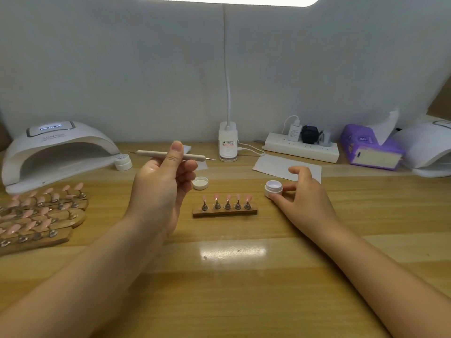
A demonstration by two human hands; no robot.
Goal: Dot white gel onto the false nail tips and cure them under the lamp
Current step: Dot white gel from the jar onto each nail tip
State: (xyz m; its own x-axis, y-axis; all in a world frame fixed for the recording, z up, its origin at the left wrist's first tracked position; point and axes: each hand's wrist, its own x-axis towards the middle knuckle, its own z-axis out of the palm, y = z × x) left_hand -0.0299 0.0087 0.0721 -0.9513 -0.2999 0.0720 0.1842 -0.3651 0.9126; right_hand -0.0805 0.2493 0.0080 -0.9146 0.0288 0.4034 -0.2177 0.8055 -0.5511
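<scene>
Bare wooden desk [231, 276] lies open between the forearms, both cut off at the lower frame edge. Beyond it, five pink nail tips [227, 197] stand on a wooden holder strip [224, 212]. More loaded strips [36, 215] run off the left edge. The right hand [301, 198] pinches an open white gel jar [273, 188] resting on the desk; its lid [200, 183] lies apart. The left hand [159, 189], raised, grips a double-ended dotting tool [156, 154] level. Far left sits the curing lamp [56, 152], display unreadable; a second one [427, 150] is cropped at right.

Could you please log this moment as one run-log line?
left hand: holds dotting tool raised | right hand: pinches open gel pot | lid: off | nail tips: on stand, no dots visible
</scene>
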